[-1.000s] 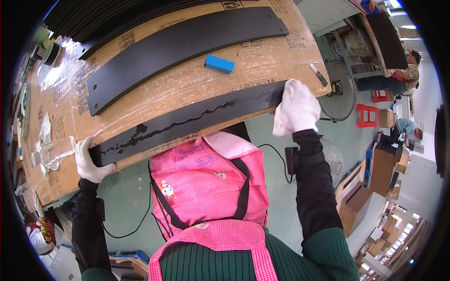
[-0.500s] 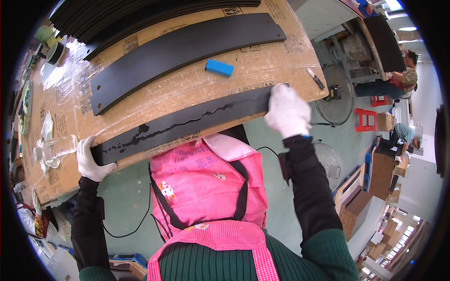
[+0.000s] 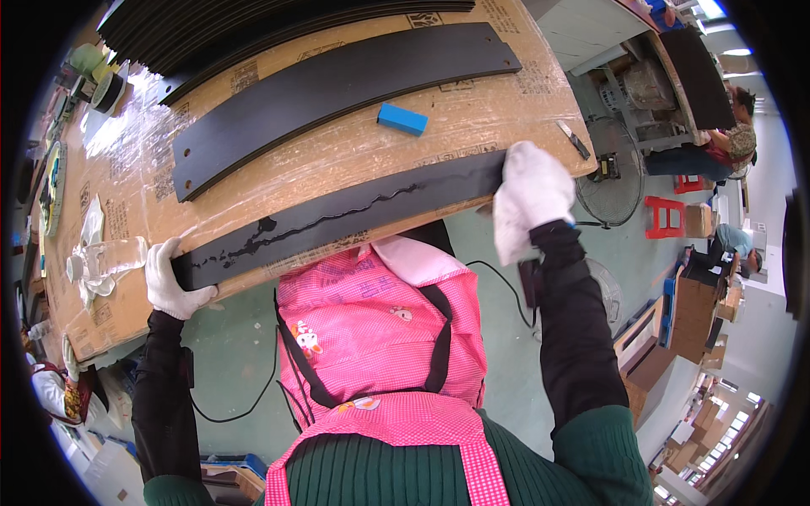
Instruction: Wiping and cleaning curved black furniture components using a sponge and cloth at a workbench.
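A long dark grey board (image 3: 337, 208) lies along the near edge of the table, with a wavy streak of shiny wet liquid and dark blotches on its top. My left hand (image 3: 171, 281), in a white glove, grips the board's left end, thumb on the near side and fingers at the far side. At the right end, my white-gloved right hand (image 3: 540, 187) is closed, with a white cloth (image 3: 510, 229) hanging below it past the table edge. Its fingertips are mostly hidden. Beyond lies a second dark board (image 3: 337, 105) with holes at its ends.
A blue block (image 3: 402, 120) and a knife (image 3: 574, 140) lie on the cardboard-covered table (image 3: 126, 198). Dark boards (image 3: 253, 34) are stacked at the far left. A clear bottle (image 3: 118, 255) lies near my left hand. A fan (image 3: 609, 169) and red stool (image 3: 664, 218) stand right; people work nearby.
My right hand has moved slightly right over the board's end, and the white cloth now hangs into view below it. My left hand keeps its grip. The view has shifted a little.
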Action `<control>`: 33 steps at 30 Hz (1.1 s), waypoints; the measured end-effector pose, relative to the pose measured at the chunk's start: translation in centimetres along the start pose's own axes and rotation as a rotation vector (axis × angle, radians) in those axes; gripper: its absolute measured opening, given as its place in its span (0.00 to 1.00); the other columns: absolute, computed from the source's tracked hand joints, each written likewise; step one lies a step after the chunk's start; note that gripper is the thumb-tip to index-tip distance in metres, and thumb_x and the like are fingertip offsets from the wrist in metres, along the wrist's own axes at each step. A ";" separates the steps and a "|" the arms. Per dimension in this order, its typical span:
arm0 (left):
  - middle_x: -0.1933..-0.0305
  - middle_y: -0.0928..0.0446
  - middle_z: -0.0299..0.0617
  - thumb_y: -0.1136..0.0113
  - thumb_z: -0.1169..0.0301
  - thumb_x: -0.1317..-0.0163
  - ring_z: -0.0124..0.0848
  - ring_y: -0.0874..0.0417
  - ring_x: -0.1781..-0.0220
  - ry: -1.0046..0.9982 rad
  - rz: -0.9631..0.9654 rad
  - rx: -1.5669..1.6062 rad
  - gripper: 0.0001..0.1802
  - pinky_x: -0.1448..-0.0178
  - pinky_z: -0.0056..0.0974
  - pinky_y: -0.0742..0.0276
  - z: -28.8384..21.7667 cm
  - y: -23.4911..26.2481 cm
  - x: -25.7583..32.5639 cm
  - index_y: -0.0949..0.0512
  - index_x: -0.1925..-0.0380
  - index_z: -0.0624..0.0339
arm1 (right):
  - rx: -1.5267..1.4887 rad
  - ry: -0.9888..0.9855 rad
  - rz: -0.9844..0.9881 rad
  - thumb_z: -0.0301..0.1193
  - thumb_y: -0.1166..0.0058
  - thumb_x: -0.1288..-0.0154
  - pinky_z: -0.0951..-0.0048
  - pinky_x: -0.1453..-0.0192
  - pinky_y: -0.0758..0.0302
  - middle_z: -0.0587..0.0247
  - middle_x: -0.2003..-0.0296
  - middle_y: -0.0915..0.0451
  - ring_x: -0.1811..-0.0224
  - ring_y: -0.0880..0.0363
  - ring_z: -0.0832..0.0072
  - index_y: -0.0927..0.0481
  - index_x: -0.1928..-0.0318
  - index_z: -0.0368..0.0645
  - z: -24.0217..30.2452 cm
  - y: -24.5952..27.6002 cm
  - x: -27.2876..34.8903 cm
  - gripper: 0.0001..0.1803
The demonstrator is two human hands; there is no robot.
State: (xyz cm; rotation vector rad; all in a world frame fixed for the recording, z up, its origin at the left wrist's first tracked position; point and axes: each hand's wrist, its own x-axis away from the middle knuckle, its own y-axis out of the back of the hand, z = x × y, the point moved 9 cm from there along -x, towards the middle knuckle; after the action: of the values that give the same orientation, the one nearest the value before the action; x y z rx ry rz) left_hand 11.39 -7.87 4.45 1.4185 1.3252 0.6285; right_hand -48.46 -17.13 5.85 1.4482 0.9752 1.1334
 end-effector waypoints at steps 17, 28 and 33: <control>0.55 0.27 0.45 0.20 0.62 0.72 0.47 0.23 0.52 0.030 0.027 0.005 0.50 0.43 0.49 0.24 0.1 -0.6 -0.3 0.26 0.39 0.59 | 0.046 -0.102 -0.083 0.48 0.54 0.24 0.49 0.39 0.18 0.42 0.53 0.11 0.46 0.13 0.44 0.14 0.49 0.44 -12.5 0.9 -2.6 0.24; 0.55 0.27 0.46 0.21 0.63 0.72 0.47 0.23 0.53 0.043 0.022 -0.009 0.49 0.43 0.49 0.24 0.4 -0.7 0.2 0.26 0.40 0.61 | 0.147 -0.009 0.238 0.43 0.53 0.21 0.49 0.41 0.15 0.47 0.53 0.12 0.46 0.11 0.50 0.15 0.49 0.48 4.5 -0.6 1.0 0.17; 0.56 0.27 0.46 0.21 0.63 0.73 0.47 0.23 0.53 0.031 0.029 0.000 0.50 0.43 0.48 0.25 0.2 -0.3 0.1 0.26 0.41 0.62 | -0.016 0.185 0.016 0.43 0.54 0.22 0.50 0.44 0.16 0.48 0.55 0.13 0.48 0.11 0.50 0.16 0.53 0.47 2.5 -2.2 -0.5 0.17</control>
State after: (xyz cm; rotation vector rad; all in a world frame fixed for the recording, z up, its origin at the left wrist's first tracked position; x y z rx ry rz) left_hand 11.46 -7.93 4.06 1.4358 1.3308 0.6721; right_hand -46.18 -17.84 3.47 1.3584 1.0815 1.3016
